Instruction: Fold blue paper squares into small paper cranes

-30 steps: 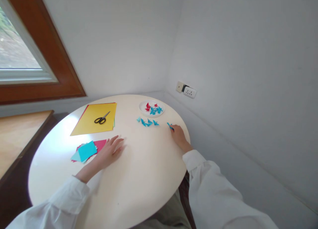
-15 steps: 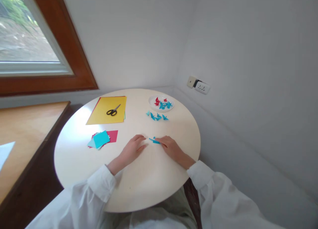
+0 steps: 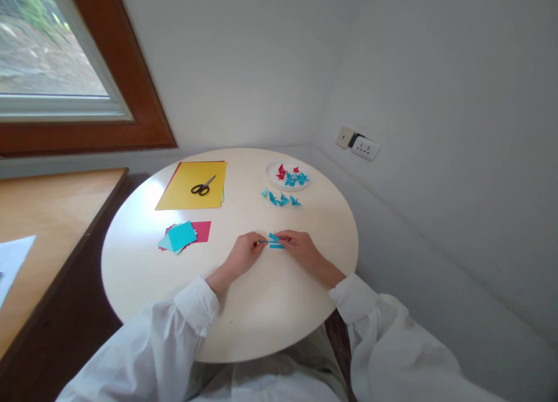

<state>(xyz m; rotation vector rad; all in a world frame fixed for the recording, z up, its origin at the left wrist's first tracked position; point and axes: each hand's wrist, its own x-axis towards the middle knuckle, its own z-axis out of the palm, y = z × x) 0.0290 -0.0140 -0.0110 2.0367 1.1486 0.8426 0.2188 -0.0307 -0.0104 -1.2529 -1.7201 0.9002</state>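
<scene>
A small folded piece of blue paper (image 3: 274, 241) lies at the middle of the round white table (image 3: 244, 315). My left hand (image 3: 244, 254) pinches its left end and my right hand (image 3: 300, 252) pinches its right end, the fingers of both closed on it. Both arms wear white sleeves. Beyond my hands lie several small blue folded figures (image 3: 281, 199) on the tabletop. Behind them stands a white plate (image 3: 271, 170) with red and blue folded figures in it.
A stack of blue and red paper squares (image 3: 183, 235) lies left of my hands. Black scissors (image 3: 203, 187) rest on a yellow sheet (image 3: 183, 198) at the back left. A wooden ledge (image 3: 39, 227) and a window are on the left, a wall socket (image 3: 365, 147) on the right.
My right hand brought the blue paper from the table's right side to the middle. My left hand left the paper squares and took hold of the blue piece's other end.
</scene>
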